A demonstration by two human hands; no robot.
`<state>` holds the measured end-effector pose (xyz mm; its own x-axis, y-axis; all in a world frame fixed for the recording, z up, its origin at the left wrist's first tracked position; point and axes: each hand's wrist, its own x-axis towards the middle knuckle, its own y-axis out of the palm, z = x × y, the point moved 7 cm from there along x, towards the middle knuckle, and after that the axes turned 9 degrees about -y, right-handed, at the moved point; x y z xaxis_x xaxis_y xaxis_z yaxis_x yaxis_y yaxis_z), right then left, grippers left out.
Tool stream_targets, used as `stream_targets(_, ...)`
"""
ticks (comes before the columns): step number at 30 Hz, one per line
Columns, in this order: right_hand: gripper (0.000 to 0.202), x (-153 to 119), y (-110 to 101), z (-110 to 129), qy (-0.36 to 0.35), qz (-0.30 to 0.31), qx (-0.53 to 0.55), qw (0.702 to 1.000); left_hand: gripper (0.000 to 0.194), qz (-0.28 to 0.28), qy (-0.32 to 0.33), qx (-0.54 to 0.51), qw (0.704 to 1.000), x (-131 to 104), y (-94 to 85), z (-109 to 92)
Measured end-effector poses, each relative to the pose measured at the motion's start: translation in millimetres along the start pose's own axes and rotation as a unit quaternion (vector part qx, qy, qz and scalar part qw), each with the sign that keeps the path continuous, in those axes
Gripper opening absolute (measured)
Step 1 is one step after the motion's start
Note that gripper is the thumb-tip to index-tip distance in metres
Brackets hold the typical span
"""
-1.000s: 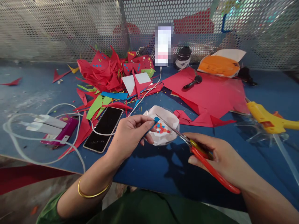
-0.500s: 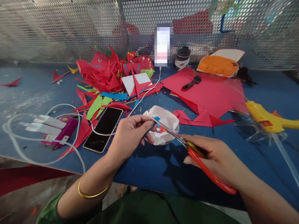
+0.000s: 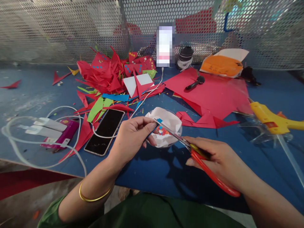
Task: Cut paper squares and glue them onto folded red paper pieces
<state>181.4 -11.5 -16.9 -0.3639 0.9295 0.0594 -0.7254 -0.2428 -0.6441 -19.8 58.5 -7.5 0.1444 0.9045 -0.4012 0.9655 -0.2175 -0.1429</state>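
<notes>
At 6 o'clock, nearest the camera: green clothing (image 3: 147, 210) by the edge of the blue table (image 3: 152, 177). Clock centre = dish.

Left hand (image 3: 134, 134), 9 o'clock, gold bangle (image 3: 93, 199) on wrist; thumb and fingers pinched together on a small piece of blue paper (image 3: 155, 128), partly hidden, at the dish's left side. Right hand (image 3: 213, 152), 4 o'clock, closed round scissors (image 3: 196, 155), 1 red handle, 1 yellow; blades look close together, tips over the dish by the blue paper.

Dish (image 3: 169, 144): round, clear, lined with white paper (image 3: 174, 122), holds small blue, orange-red and white bits (image 3: 163, 130).

9 o'clock, past left hand: black-screen phone (image 3: 104, 133), white cable across it; farther out, 2 white chargers (image 3: 48, 126) on a purple box (image 3: 68, 128). 3 o'clock: yellow glue gun (image 3: 270, 120) over crumpled clear plastic.

2 o'clock: large red sheets (image 3: 218, 95), black round-ended tool (image 3: 194, 83) on top. 10 to 11 o'clock: heap of red paper pieces (image 3: 106, 72), green and blue scraps near its front.

Farther, 12 o'clock: lit phone (image 3: 164, 46), upright, screen blurred, cable plugged in. 1 o'clock: black-and-white thread spool (image 3: 185, 57), then orange packet (image 3: 222, 66). Perforated metal screen (image 3: 147, 15) behind.
</notes>
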Motion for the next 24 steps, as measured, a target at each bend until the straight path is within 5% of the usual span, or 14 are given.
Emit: stream_targets(24,0.045,-1.2,-2.3,-4.8,0.046,-0.011,0.044,0.998,0.008,0.015,-0.011,-0.007,1.0,0.0,0.7,-2.4)
